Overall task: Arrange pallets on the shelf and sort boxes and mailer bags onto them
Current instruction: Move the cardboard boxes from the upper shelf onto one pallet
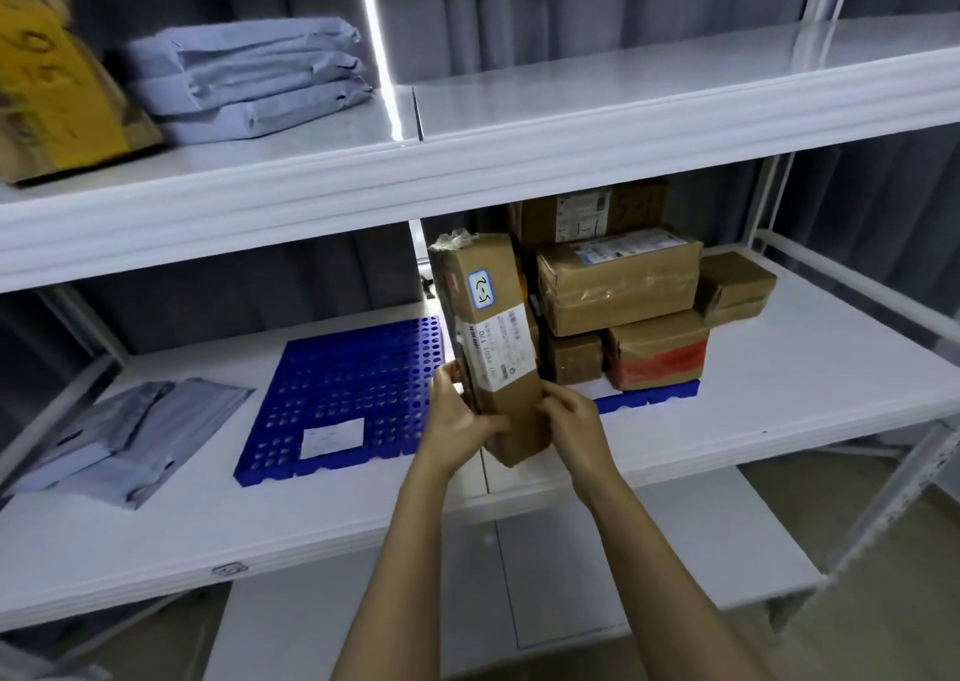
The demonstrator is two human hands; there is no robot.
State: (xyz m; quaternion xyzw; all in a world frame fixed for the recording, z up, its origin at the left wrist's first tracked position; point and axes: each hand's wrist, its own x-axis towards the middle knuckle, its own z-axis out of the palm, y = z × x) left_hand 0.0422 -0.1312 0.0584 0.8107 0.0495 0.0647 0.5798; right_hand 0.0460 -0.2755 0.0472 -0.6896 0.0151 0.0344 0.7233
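I hold a long brown cardboard box (493, 337) upright in front of the middle shelf (779, 399). My left hand (457, 420) grips its lower left side and my right hand (571, 420) grips its lower right edge. A white label with handwriting faces me. To the left lies a blue perforated pallet (353, 389) with only a white paper slip (332, 437) on it. Behind the box, a second blue pallet (649, 397) carries a pile of several brown boxes (618, 290). Grey mailer bags (124, 436) lie on the shelf at the far left.
On the upper shelf (571, 124) sit folded grey mailer bags (244, 77) and a brown and yellow box (57, 93) at the left. A white lower shelf (519, 576) shows below. Upright shelf posts stand at the right edge (893, 493).
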